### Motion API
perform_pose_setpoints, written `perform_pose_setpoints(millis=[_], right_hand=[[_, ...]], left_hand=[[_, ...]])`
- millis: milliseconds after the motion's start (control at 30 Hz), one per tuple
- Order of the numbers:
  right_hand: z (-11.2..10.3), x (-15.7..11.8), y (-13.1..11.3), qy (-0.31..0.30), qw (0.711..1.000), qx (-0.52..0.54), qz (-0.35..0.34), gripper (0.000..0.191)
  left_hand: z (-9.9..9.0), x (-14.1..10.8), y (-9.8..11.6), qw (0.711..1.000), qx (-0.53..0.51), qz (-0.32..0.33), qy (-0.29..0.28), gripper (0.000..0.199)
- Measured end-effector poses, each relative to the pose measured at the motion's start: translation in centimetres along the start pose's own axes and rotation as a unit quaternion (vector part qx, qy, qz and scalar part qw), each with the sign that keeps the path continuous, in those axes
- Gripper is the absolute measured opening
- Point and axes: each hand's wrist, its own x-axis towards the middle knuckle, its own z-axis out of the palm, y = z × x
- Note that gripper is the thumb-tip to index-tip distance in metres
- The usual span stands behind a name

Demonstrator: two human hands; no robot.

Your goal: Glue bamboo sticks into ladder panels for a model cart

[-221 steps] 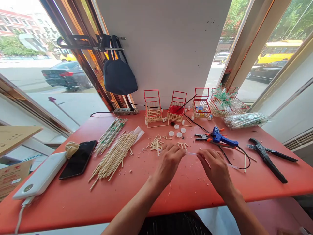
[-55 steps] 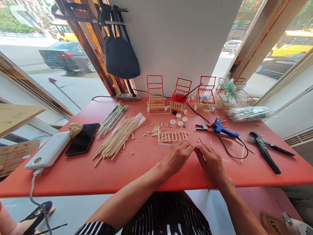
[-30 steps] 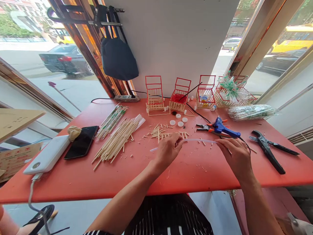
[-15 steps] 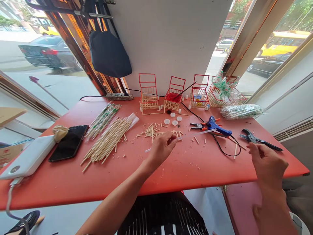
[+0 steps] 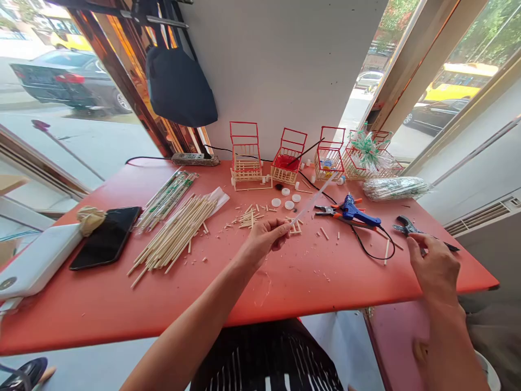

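1. Left hand pinches a clear glue stick by its near end; stick angles up and away over the red table, toward the blue glue gun
2. Right hand holds nothing, fingers loosely curled, hovering at the table's right edge just beside the black pliers
3. Step in hand looks like readying the stick for the gun, amid cut bamboo bits
4. Next move likely needs the right hand to steady the gun so the stick lines up with its rear opening
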Motion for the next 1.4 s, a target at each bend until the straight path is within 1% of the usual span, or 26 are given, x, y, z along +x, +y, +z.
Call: perform_pose_setpoints(millis=[100, 233, 267, 333, 367, 433, 500, 533, 600, 633, 667, 767, 833, 900, 933, 1000, 1033, 1067, 1100, 1133, 1200, 1267, 1333, 1400], right_hand=[[0.1, 0.0, -1.7, 0.012, 0.999, 0.011, -0.032, 0.041], [0.8, 0.3, -3.0, 0.050, 0.996, 0.023, -0.066, 0.052], [1.1, 0.2, -3.3, 0.057, 0.994, 0.022, -0.087, 0.054], [1.6, -0.1, -4.4, 0.073, 0.988, 0.025, -0.132, 0.055], [1.6, -0.4, -5.4, 0.066, 0.985, 0.045, -0.152, 0.054], [1.5, -1.1, -7.8, 0.030, 0.976, 0.116, -0.179, 0.048], [1.7, -1.9, -10.2, 0.002, 0.969, 0.176, -0.175, 0.043], [1.9, -2.3, -11.4, -0.013, 0.967, 0.190, -0.170, 0.040], [2.2, -2.7, -13.1, -0.041, 0.955, 0.201, -0.212, 0.032], [2.1, -2.7, -13.7, -0.047, 0.953, 0.204, -0.219, 0.029], [1.9, -2.6, -14.1, -0.048, 0.953, 0.212, -0.210, 0.028], [0.3, -2.0, -14.1, -0.016, 0.950, 0.275, -0.144, 0.027], [-1.2, -1.6, -13.6, 0.014, 0.943, 0.319, -0.093, 0.028], [-2.7, -1.5, -13.3, 0.054, 0.939, 0.335, -0.055, 0.028], [-3.3, -1.6, -13.3, 0.071, 0.938, 0.334, -0.054, 0.027], [-3.8, -2.1, -13.6, 0.085, 0.939, 0.324, -0.082, 0.024], [-3.8, -2.5, -14.0, 0.072, 0.939, 0.320, -0.105, 0.023], [-3.5, -2.9, -14.6, 0.043, 0.939, 0.318, -0.126, 0.023], [-3.1, -3.3, -15.3, 0.001, 0.936, 0.323, -0.140, 0.024], [-2.5, -3.7, -16.1, -0.058, 0.929, 0.335, -0.146, 0.025], [-0.9, -4.5, -17.8, -0.188, 0.893, 0.386, -0.134, 0.032], [0.7, -5.1, -19.3, -0.286, 0.848, 0.433, -0.114, 0.042], [2.0, -5.5, -20.2, -0.329, 0.809, 0.479, -0.090, 0.045], [2.6, -5.6, -20.5, -0.328, 0.787, 0.519, -0.056, 0.043]], left_hand=[[0.1, -0.1, 0.1, 1.000, -0.002, 0.007, 0.000, 0.055], [0.3, 0.1, -0.1, 1.000, 0.011, 0.016, 0.014, 0.060], [0.3, 0.1, -0.1, 1.000, 0.001, 0.016, 0.015, 0.062], [0.3, 0.3, -0.2, 1.000, -0.027, 0.012, -0.006, 0.063], [0.3, 0.4, -0.2, 0.999, -0.037, 0.005, -0.018, 0.063], [0.4, 0.4, -0.2, 0.999, -0.043, -0.010, -0.018, 0.061], [0.3, 0.5, -0.3, 0.999, -0.023, -0.026, -0.017, 0.058], [0.3, 0.5, -0.3, 0.999, -0.019, -0.036, -0.030, 0.056], [0.2, 0.5, -0.5, 0.998, -0.042, -0.030, -0.046, 0.060], [0.2, 0.5, -0.6, 0.997, -0.051, -0.028, -0.055, 0.063], [0.1, 0.5, -0.6, 0.996, -0.047, -0.031, -0.065, 0.064], [-0.1, 0.4, -0.9, 0.998, -0.003, -0.027, -0.059, 0.059], [-0.1, 0.4, -0.9, 0.998, 0.000, -0.023, -0.058, 0.058], [-0.1, 0.3, -0.9, 0.998, -0.012, -0.020, -0.067, 0.056], [0.0, 0.3, -0.9, 0.997, -0.017, -0.019, -0.071, 0.056], [0.1, 0.2, -0.9, 0.997, -0.021, -0.021, -0.073, 0.054], [0.1, 0.2, -1.0, 0.997, -0.022, -0.022, -0.071, 0.054], [0.1, 0.2, -1.0, 0.997, -0.024, -0.022, -0.069, 0.054], [0.2, 0.2, -1.0, 0.997, -0.027, -0.021, -0.069, 0.054], [0.2, 0.2, -1.1, 0.997, -0.031, -0.019, -0.071, 0.054], [0.3, 0.2, -1.2, 0.996, -0.035, -0.014, -0.083, 0.054], [0.3, 0.2, -1.4, 0.994, -0.025, -0.016, -0.104, 0.053], [0.3, 0.2, -1.5, 0.991, -0.002, -0.024, -0.131, 0.053], [0.2, 0.2, -1.6, 0.987, 0.020, -0.029, -0.157, 0.054]])
